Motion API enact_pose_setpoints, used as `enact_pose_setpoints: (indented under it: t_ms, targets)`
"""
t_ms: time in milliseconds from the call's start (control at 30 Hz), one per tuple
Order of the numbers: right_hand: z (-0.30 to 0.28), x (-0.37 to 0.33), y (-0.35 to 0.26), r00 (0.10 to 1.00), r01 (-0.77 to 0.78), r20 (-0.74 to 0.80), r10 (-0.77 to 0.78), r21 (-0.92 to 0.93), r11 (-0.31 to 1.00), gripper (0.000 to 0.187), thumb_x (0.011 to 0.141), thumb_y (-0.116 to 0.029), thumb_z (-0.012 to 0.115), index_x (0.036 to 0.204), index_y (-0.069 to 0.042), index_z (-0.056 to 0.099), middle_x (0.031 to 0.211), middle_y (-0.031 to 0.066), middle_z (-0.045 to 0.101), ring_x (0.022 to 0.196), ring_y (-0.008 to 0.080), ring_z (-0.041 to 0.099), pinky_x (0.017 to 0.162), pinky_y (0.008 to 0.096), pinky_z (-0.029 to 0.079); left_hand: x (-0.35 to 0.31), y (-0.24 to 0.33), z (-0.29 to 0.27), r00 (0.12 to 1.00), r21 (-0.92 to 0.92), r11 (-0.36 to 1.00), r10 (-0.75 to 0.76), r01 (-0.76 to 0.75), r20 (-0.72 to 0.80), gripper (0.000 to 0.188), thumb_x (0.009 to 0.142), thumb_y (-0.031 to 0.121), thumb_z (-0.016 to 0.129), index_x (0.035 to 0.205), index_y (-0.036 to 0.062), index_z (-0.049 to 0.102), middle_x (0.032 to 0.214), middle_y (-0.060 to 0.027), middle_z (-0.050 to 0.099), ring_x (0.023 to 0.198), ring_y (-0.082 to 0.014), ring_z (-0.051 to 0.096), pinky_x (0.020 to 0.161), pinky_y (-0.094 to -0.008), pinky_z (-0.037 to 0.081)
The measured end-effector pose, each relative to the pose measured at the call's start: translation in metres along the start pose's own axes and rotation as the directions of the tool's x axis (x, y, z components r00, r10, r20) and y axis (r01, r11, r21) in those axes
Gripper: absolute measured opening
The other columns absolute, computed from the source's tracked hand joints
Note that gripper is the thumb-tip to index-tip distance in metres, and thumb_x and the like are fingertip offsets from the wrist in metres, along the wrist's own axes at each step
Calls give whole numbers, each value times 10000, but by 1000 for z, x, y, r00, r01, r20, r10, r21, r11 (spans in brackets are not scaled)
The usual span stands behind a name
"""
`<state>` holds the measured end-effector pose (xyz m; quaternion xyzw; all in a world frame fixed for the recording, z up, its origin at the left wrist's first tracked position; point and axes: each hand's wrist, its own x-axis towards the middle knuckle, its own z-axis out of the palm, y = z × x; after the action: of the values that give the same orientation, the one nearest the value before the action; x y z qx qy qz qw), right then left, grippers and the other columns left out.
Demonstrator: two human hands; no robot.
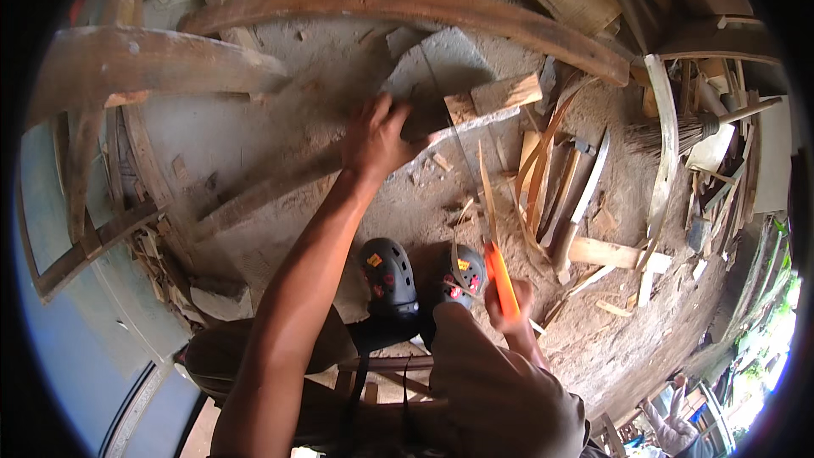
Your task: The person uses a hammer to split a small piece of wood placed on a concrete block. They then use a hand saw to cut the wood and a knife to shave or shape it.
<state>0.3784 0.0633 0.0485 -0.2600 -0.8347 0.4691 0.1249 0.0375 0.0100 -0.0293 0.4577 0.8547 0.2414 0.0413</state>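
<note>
My left hand [373, 140] presses down on a long wooden plank [280, 191], fingers bent over its top and thumb toward the saw. The plank slants from lower left to upper right, its lighter end [509, 93] beside a grey stone slab [458, 59]. Low and to the right, my right hand [513, 305] is closed around the orange handle [500, 280] of a handsaw. Seen nearly edge-on, its thin blade [465, 153] crosses the plank just right of my left hand. Fine detail of the cut is too small to tell.
A machete [591, 187] and a hammer [566, 182] lie right of the saw among wood offcuts [610, 252]. A curved beam [407, 2] spans the far side. A twig broom [678, 133] lies at right. Wooden framing [85, 76] stands left. My clogs [390, 276] are close below the plank.
</note>
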Motion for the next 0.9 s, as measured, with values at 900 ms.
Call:
enact_pose_setpoints:
  t_ms: [900]
  targets:
    - [-16,-52,17,999,3,37,-4,23,1000,78,700,-97,676,670,-79,607,525,72,505,426,266,532,455,350,445,-1,3,-3,999,102,995,-7,12,-50,638,670,558,830,1095,99,707,1023,-139,590,1003,-327,602,933,-455,482]
